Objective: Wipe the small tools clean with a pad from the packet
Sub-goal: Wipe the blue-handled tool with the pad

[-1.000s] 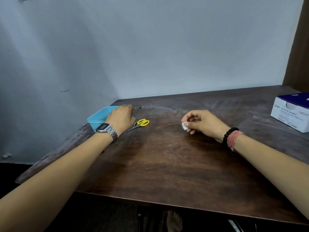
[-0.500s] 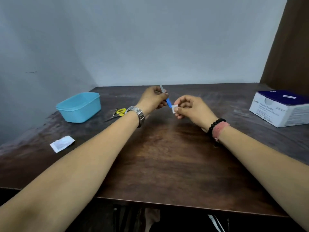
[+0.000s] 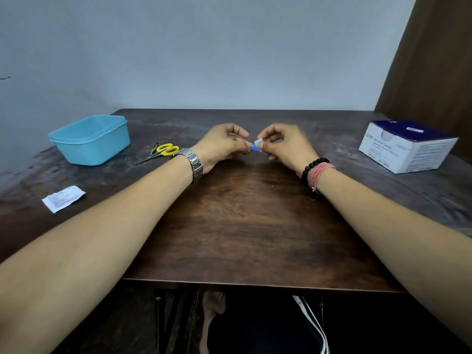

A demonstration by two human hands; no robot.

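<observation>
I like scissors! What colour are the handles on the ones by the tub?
Yellow. The scissors show in the head view, beside the blue tub.

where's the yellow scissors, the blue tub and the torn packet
yellow scissors [image 3: 167, 149]: head view, on the yellow handle loops.
blue tub [image 3: 97, 149]: head view, on its front wall.
torn packet [image 3: 63, 198]: head view, on the middle of its printed face.

blue tub far left | swab box far right | dark table
</observation>
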